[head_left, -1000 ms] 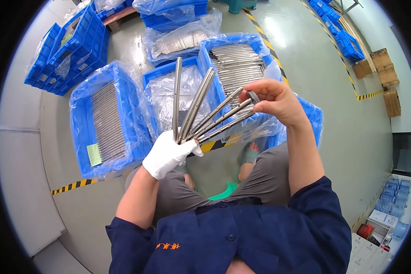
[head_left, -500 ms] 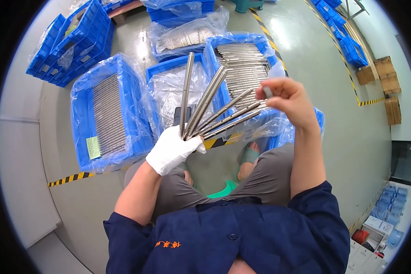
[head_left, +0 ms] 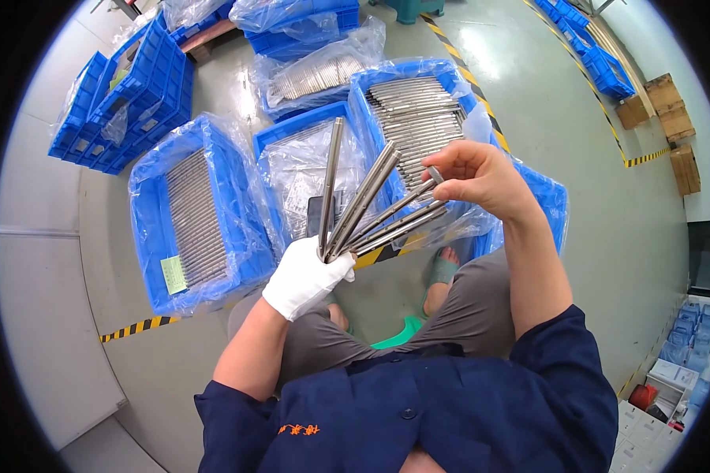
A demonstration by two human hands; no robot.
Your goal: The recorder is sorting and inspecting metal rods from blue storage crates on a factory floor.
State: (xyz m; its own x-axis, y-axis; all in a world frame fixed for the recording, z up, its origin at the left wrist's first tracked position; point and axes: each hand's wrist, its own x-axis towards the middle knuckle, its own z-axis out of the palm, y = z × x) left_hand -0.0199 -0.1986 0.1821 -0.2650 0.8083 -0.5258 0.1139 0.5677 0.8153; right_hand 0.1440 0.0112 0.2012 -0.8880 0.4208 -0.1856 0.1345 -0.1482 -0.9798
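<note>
Left hand (head_left: 304, 276), white-gloved, closed around the lower ends of a fan of metal rods (head_left: 363, 201); the rods spread up and to the right, one standing nearly upright, the lowest ones slanting right. Right hand (head_left: 481, 180), bare, pinches a small dark grey ring-like piece (head_left: 435, 175) between thumb and fingers, at the tip of one slanting rod; can't tell if it's around the tip or just against it. In this view the held rods sit over the near half of the middle blue crate (head_left: 300, 120) and reach across the near left corner of the right blue crate (head_left: 450, 76). Dark phone (head_left: 315, 217) on clear film toward the near edge of the middle crate, partly behind the rods. Right crate: stacked rods (head_left: 418, 118) lying crosswise, plastic liner folded over its edges. Left blue crate (head_left: 151, 236): packed row of rods (head_left: 197, 217), pale yellow-green note (head_left: 173, 273) by the near left corner. Another plastic-wrapped batch of rods (head_left: 315, 77) past the far edge of the middle crate. Crates on grey floor (head_left: 607, 236), black-and-yellow tape (head_left: 138, 327) running near the left crate's near edge.
</note>
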